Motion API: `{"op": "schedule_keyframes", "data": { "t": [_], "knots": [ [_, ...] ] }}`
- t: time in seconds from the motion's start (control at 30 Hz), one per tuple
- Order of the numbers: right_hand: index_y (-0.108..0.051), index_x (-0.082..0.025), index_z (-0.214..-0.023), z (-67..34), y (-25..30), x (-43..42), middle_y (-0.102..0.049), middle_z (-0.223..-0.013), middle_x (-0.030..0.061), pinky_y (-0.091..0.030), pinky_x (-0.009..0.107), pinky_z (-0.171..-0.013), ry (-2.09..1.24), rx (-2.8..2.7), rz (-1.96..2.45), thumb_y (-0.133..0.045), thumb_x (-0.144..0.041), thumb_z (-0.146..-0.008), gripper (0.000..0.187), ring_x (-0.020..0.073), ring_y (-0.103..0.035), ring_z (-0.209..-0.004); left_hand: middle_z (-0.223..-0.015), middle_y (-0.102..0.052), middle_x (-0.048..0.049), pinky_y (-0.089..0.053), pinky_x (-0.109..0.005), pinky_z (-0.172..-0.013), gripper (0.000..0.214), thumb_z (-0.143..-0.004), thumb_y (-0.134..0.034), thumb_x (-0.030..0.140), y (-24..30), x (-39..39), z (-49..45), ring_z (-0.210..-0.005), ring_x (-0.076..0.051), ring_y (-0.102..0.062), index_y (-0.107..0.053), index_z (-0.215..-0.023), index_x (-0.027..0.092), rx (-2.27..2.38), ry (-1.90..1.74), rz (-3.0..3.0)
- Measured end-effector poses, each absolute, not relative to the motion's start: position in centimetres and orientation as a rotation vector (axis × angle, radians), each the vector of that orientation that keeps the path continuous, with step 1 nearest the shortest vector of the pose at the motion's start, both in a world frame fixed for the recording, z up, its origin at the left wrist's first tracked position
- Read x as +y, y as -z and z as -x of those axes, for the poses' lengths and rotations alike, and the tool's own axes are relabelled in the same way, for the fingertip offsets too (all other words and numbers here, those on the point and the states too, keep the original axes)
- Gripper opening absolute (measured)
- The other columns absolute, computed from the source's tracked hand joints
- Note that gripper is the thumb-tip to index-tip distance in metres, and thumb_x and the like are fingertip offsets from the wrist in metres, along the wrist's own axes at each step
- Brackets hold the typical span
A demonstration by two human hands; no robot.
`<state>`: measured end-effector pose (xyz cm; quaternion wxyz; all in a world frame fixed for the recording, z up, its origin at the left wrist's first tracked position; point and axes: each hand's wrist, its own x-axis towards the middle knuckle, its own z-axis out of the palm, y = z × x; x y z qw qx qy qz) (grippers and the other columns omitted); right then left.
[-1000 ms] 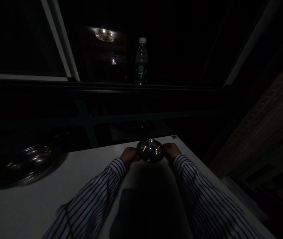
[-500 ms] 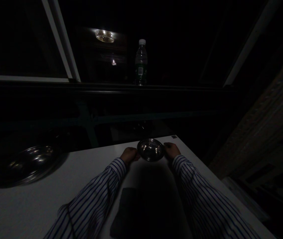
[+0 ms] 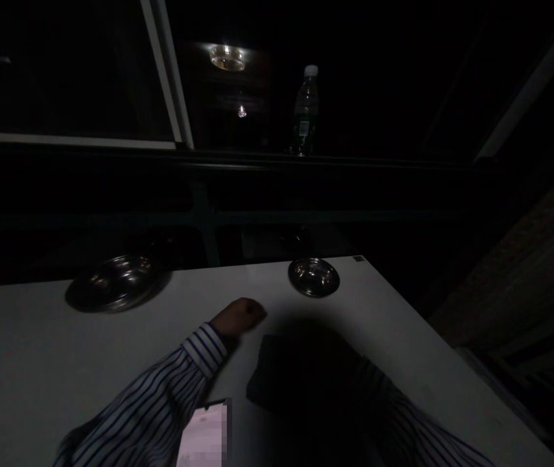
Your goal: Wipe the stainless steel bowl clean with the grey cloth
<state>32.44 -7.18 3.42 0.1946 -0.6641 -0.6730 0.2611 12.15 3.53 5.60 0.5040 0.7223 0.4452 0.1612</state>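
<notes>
Right of centre on the desk [image 3: 63, 363], a small steel bowl [image 3: 314, 277] sits apart, up-right of the left hand [image 3: 238, 316], its fingers curled together; the right hand is shadowed, so its fingers cannot be told.

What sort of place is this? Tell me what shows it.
Probably a dim dining or kitchen spot beside a window: a white table bearing a small steel bowl and a larger steel dish, a water bottle on the ledge behind.

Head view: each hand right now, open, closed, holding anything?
Left hand: curled shut on the table, holding nothing; small metal bowl sits apart.
Right hand: lost in dark shadow past the striped sleeve, cannot be told.
</notes>
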Motion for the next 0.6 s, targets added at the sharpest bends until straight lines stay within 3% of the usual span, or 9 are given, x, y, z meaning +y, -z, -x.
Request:
{"op": "schedule_keyframes", "data": {
  "t": [0.1, 0.17, 0.27, 0.37, 0.6],
  "knots": [
    [-0.065, -0.026, -0.102, -30.8, -2.7, -7.8, -0.058, -0.120, 0.0057, -0.031, 0.037, -0.101, -0.746, -1.977, 1.772, -0.064, -0.035, -0.069, 0.035, 0.0266, -0.047, -0.116, -0.048, -0.049, 0.0029, -0.030, -0.023, -0.049, 0.027, -0.064, -0.061, 0.039, -5.6, 2.2, -10.4, -0.049, -0.010, -0.040, -0.059, -0.054, 0.015, 1.086, -0.397, -1.797],
    [-0.063, -0.023, -0.103, -30.4, -2.4, -7.8, -0.059, -0.117, 0.0077, -0.034, 0.038, -0.098, -0.809, -1.874, 1.749, -0.068, -0.034, -0.063, 0.042, 0.0271, -0.050, -0.112, -0.052, -0.055, 0.0009, -0.033, -0.023, -0.051, 0.026, -0.065, -0.060, 0.040, -5.6, 1.4, -8.9, -0.052, -0.011, -0.045, -0.063, -0.059, 0.014, 1.114, -0.412, -1.812],
    [-0.055, -0.016, -0.115, -30.4, -2.3, -7.1, -0.066, -0.098, 0.0094, -0.047, 0.034, -0.082, -0.893, -1.685, 1.767, -0.056, -0.027, -0.071, 0.044, 0.0208, -0.061, -0.089, -0.063, -0.063, -0.0026, -0.037, -0.023, -0.057, 0.029, -0.067, -0.058, 0.041, -5.6, 0.3, -6.6, -0.062, -0.015, -0.053, -0.067, -0.071, 0.014, 1.170, -0.445, -1.824],
    [-0.055, -0.014, -0.111, -30.4, -2.1, -6.2, -0.067, -0.083, 0.0056, -0.049, 0.029, -0.070, -0.901, -1.650, 1.750, -0.047, -0.018, -0.073, 0.039, 0.0165, -0.063, -0.075, -0.080, -0.068, -0.0064, -0.040, -0.024, -0.066, 0.035, -0.070, -0.055, 0.042, -5.5, -1.0, -4.3, -0.073, -0.017, -0.058, -0.069, -0.083, 0.013, 1.223, -0.476, -1.832],
    [-0.057, -0.011, -0.103, -30.5, -1.4, -5.6, -0.067, -0.086, 0.0084, -0.050, 0.031, -0.074, -0.705, -1.549, 1.810, -0.045, -0.017, -0.073, 0.034, 0.0172, -0.063, -0.078, -0.090, -0.070, -0.0100, -0.044, -0.026, -0.064, 0.051, -0.076, -0.046, 0.049, -5.2, -5.4, 0.7, -0.072, -0.019, -0.061, -0.065, -0.104, 0.011, 1.414, -0.447, -1.789]
  ]
}}
